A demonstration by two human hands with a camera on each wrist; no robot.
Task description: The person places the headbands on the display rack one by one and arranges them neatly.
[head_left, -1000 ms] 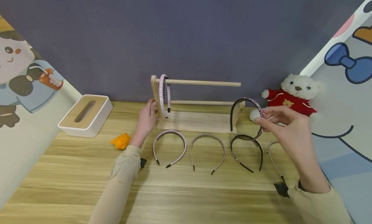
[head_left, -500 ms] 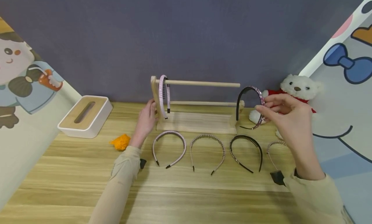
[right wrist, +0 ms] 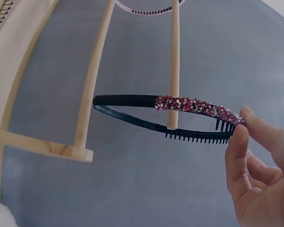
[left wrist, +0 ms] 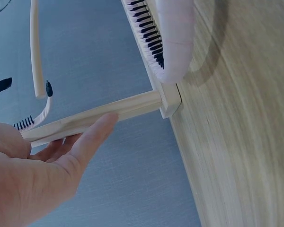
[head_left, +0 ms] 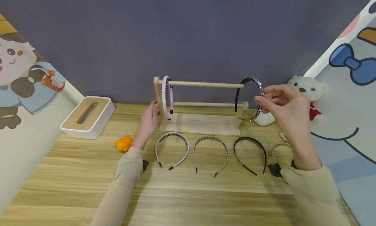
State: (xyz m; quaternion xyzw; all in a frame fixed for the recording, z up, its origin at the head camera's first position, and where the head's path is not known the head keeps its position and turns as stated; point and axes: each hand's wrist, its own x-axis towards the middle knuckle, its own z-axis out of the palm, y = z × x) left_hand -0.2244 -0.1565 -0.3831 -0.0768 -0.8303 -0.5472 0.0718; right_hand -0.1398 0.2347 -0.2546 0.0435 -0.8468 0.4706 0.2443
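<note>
"Judging by the wooden rack (head_left: 202,123), what's done?"

"One pale pink headband (head_left: 164,98) hangs near the upper bar (head_left: 205,84)'s left end. Four lie on the surface (head_left: 205,200): pink (head_left: 173,133), thin (head_left: 209,137), black (head_left: 249,139), then another thin one (head_left: 273,152). I'd count those as left to hang."

"And the hands?"

"The left hand (head_left: 149,121) grips the rack's upright (left wrist: 137,105); the right hand (head_left: 290,112) pinches the glittery headband (right wrist: 194,105) at the bar's free end. That one seems midway, not yet hung."

"Anything unclear?"

"Whether the bar sits inside that loop or merely overlaps it. The right arm partly covers the rightmost headband; the right hand, the plush bear (head_left: 311,92)."
</note>
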